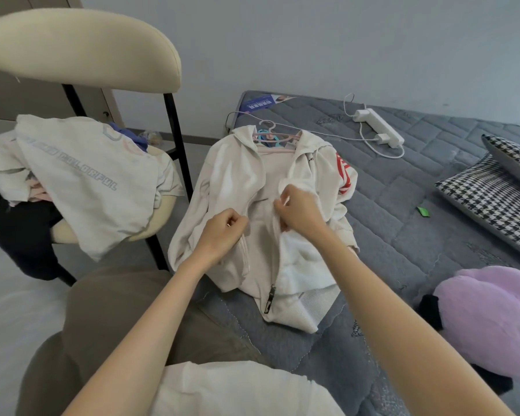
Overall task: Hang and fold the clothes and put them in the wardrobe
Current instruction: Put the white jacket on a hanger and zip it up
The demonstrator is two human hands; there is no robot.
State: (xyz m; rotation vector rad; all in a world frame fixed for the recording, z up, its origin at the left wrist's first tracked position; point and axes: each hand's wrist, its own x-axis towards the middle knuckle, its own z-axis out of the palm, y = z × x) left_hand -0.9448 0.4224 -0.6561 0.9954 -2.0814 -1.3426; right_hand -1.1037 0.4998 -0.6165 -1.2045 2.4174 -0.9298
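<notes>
A cream zip-up jacket (231,187) with a red print on one sleeve lies front-up on the grey mattress (403,211). A pink hanger (275,136) sits inside its collar, with a blue hanger tucked under the pink hook. The jacket front is unzipped, and the dark zipper pull (270,298) lies near the hem. My left hand (222,232) pinches the left zipper edge at mid-chest. My right hand (297,210) pinches the right front edge a little higher. More clothes, topped by a white printed T-shirt (93,181), are heaped on the chair at left.
The cream chair (81,49) with black legs stands close to the mattress's left edge. A white power strip (379,127) and its cable lie behind the jacket. Houndstooth pillows (499,199) and a purple plush (493,319) occupy the right side. My knee is at the bottom left.
</notes>
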